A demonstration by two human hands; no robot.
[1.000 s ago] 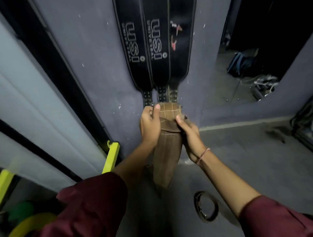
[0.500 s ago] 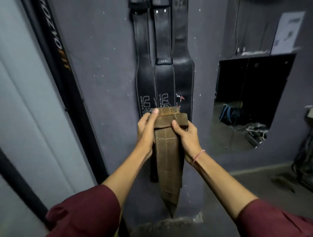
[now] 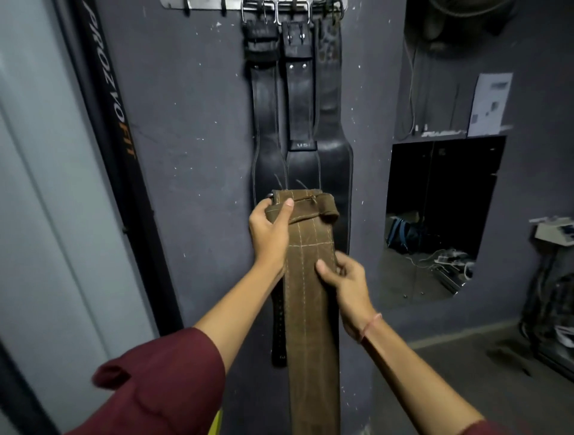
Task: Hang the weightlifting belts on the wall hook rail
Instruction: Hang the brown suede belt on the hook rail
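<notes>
Gripping a brown belt (both hands) below the rail.

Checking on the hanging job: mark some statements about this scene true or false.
1. Three black belts hang from the rail. True.
2. The left hand grips the brown belt's folded top. True.
3. The brown belt is on a hook. False: it is held below the rail.
4. Only one hand holds the brown belt. False: the right hand pinches it lower down too.
</notes>
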